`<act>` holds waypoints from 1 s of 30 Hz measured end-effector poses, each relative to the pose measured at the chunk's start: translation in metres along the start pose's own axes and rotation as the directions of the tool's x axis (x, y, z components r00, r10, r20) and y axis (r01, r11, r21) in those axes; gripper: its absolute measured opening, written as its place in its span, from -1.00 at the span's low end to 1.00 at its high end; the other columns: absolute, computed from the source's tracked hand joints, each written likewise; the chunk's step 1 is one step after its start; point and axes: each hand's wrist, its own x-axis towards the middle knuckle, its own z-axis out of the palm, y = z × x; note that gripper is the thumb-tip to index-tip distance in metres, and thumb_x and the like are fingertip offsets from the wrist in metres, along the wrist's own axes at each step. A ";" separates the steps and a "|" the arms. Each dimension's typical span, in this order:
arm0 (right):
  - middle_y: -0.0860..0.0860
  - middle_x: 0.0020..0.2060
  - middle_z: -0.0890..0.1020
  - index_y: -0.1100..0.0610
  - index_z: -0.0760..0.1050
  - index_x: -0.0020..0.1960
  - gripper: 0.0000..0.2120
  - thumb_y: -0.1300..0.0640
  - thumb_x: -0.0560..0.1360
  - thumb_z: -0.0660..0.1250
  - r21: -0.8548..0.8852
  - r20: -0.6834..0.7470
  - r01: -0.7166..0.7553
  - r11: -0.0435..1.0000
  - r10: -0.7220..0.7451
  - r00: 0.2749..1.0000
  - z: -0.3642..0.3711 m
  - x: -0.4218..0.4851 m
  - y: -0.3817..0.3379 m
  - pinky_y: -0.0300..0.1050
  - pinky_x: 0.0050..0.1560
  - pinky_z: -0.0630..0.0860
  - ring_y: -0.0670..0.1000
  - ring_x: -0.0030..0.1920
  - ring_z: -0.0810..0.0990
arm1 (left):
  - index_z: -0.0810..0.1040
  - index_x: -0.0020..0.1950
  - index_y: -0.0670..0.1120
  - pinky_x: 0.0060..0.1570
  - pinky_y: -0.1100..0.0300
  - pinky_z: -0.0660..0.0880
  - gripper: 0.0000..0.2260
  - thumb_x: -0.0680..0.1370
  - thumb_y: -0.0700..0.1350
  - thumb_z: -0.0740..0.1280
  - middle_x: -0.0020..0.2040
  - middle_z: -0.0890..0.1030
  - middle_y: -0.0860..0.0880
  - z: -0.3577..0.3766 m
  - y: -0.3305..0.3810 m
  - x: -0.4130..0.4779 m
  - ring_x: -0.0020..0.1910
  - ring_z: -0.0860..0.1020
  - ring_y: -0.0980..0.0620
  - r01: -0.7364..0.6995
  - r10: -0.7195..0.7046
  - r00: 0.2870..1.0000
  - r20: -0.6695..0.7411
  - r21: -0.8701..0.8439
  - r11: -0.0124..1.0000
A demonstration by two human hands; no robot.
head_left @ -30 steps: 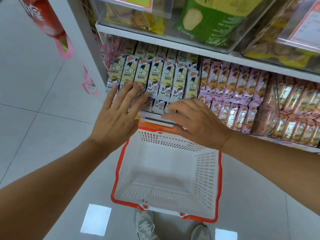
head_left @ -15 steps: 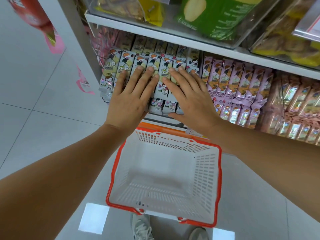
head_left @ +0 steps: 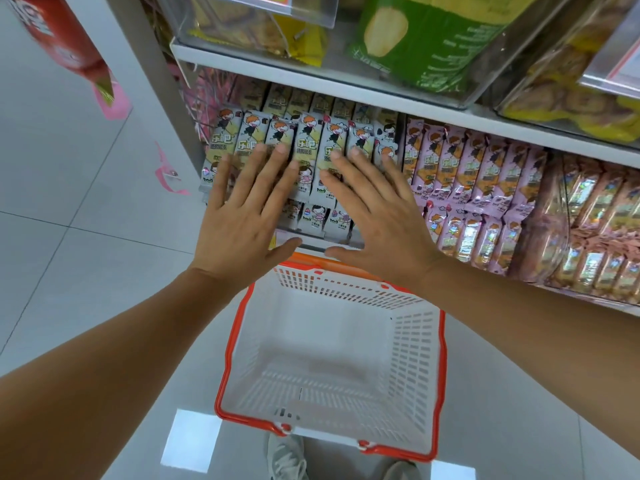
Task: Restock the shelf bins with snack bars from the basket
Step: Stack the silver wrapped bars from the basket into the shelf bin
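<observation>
Left hand (head_left: 242, 216) lay flat with straight, spread fingers against the fronts of the cream-and-green snack bars (head_left: 308, 143), gripping nothing. Right hand (head_left: 377, 220) lay the same way just beside it, palm down and fingers fanned over the right part of the same rows. The two thumbs pointed toward each other, close but apart, above the bin's front edge. The bars stood packed in upright rows in the leftmost bin under the white shelf board (head_left: 346, 88), with a lower row showing beneath the fingers. To their right, a bin of pink-wrapped bars (head_left: 485, 174) stood in like rows, and further right were shiny gold-and-pink packs (head_left: 588, 220). Above the board sat clear bins, one of which held a large green bag (head_left: 433, 39).

Below the forearms, the white basket (head_left: 415, 358) with its orange rim stood on the grey tiled floor (head_left: 69, 202) against the shelving, its slotted bottom in full view. A grey shoe (head_left: 287, 459) showed just behind it.
</observation>
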 end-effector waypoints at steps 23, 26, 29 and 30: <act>0.14 0.54 0.17 0.12 0.17 0.54 -0.13 -0.21 0.39 0.44 0.021 -0.022 -0.021 1.000 0.021 1.000 0.000 0.019 -0.010 0.24 0.50 0.04 0.18 0.54 0.11 | 0.03 0.60 -0.05 0.49 -0.23 -0.03 -0.21 0.51 0.21 0.30 0.58 0.03 -0.21 0.007 -0.023 -0.005 0.56 0.00 -0.23 0.026 -0.026 1.000 -0.001 0.005 1.000; 0.12 0.58 0.03 0.08 0.01 0.59 -0.03 -0.32 0.39 0.37 -0.018 0.049 -0.088 0.996 0.089 0.995 -0.004 0.027 -0.010 0.27 0.51 -0.07 0.20 0.56 -0.04 | 0.03 0.60 -0.05 0.49 -0.23 -0.04 -0.23 0.52 0.20 0.29 0.58 0.03 -0.21 0.008 -0.024 -0.005 0.55 0.00 -0.25 0.049 -0.049 0.999 0.009 -0.002 0.999; 0.11 0.58 -0.02 0.07 -0.03 0.60 0.00 -0.37 0.39 0.34 -0.066 0.133 -0.121 0.990 0.129 0.983 0.001 0.038 -0.014 0.32 0.50 -0.08 0.23 0.56 -0.09 | 0.04 0.60 -0.03 0.49 -0.25 -0.03 -0.24 0.52 0.19 0.30 0.58 0.07 -0.20 0.010 -0.024 -0.003 0.55 0.02 -0.25 0.052 -0.052 0.999 0.010 -0.005 0.999; 0.11 0.58 0.02 0.07 0.02 0.59 -0.02 -0.35 0.38 0.36 -0.066 0.129 -0.123 0.990 0.130 0.983 0.002 0.039 -0.016 0.33 0.49 -0.06 0.24 0.56 -0.06 | 0.04 0.60 -0.04 0.48 -0.25 -0.03 -0.24 0.52 0.20 0.30 0.58 0.07 -0.20 0.010 -0.024 -0.003 0.55 0.03 -0.25 0.052 -0.052 0.999 0.010 -0.007 0.999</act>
